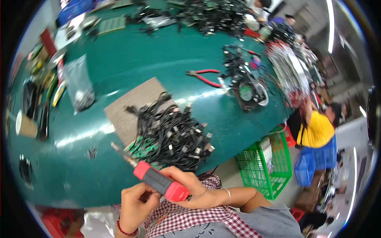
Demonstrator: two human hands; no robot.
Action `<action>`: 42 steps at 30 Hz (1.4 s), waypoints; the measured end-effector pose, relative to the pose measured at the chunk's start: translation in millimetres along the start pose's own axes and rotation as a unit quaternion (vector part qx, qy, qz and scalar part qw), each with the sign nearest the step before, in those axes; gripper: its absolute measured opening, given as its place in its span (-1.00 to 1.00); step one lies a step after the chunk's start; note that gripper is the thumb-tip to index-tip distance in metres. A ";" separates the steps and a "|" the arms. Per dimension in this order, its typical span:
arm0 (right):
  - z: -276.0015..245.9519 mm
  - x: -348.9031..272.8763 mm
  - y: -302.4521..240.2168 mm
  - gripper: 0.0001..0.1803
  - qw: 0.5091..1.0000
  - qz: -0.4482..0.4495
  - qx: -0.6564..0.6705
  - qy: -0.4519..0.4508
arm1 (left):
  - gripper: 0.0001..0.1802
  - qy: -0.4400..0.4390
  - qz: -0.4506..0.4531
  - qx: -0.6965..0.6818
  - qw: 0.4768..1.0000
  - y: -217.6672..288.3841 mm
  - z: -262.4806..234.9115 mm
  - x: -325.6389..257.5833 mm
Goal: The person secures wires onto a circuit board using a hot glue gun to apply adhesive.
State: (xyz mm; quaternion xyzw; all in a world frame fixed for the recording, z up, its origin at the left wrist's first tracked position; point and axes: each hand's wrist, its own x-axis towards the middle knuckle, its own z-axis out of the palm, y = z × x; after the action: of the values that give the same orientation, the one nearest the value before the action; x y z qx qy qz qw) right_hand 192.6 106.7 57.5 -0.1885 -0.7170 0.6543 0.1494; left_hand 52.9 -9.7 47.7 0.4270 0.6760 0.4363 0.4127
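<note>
Item: one red-and-black handheld tool (156,179), held by our right hand (198,192) over the bench's (119,63) near edge; this grip is closed about the handle. Long axis slanting, its metal tip directed forward and toward the bench's left edge.

Item: one heap of black cables (174,137), near the bench's near edge, partly on a brown board (127,105); green circuit boards (143,147) at the heap's near-left side.

Relation: the heap lies ahead of both hands and to the right of the tool's tip; our right hand is the nearer. Whether the tool touches anything below, we cannot tell.

Pose: right forearm entering from the right, wrist turned inward. Left hand (137,204) beside the handle, fingers curled, thumb toward forefinger; we cannot tell whether its grip contains anything.

Also listed: red-handled pliers (208,74), toward the bench's right edge.
</note>
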 end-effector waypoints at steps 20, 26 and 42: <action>-47.4 -4.6 8.0 -0.51 0.975 0.105 0.099 0.167 | -0.88 0.041 -0.140 -0.251 0.957 -87.3 -57.1 70.4; -29.8 -4.7 11.1 -0.53 0.969 0.176 0.084 0.153 | -0.89 0.002 -0.155 -0.269 0.951 -89.3 -62.2 80.3; -14.9 -9.0 16.3 -0.65 0.964 0.211 0.010 0.163 | -0.93 -0.036 -0.173 -0.269 0.947 -86.4 -69.3 89.3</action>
State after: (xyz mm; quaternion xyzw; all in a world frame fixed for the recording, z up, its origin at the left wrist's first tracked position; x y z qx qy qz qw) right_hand 208.7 116.9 43.1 -0.4386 -0.6204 0.6381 0.1248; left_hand -56.7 35.6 -31.0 0.1923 0.5816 0.5079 0.6057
